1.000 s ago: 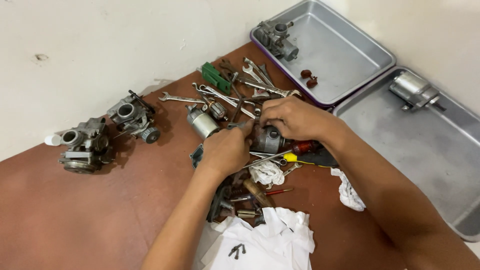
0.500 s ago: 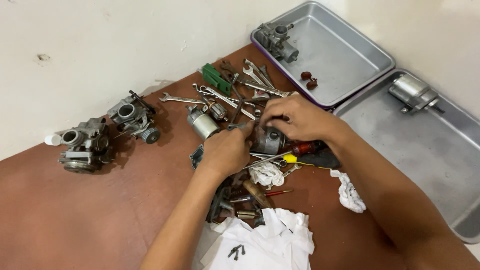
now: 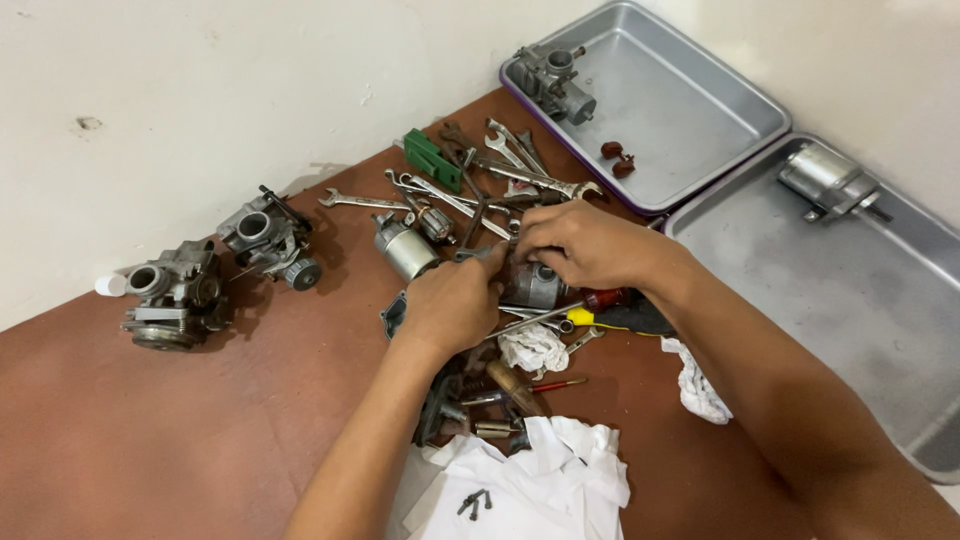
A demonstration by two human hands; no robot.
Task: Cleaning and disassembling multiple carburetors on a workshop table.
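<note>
Both my hands meet over a grey metal cylindrical part in the middle of the reddish floor. My left hand grips its left side, fingers curled. My right hand covers its top and right side, fingertips pressed on it. Most of the part is hidden under the hands. Just behind them lies a heap of wrenches and a green block. A yellow-and-black handled screwdriver lies right of the part, and a crumpled white rag sits below it.
Two carburetors stand at the left by the white wall. Two metal trays sit at the right: the far tray holds a carburetor, the near tray a silver motor. White cloth with screws lies near me.
My hands have stayed on the cylindrical part. The right hand's fingers have shifted slightly over its top; nothing was picked up or let go.
</note>
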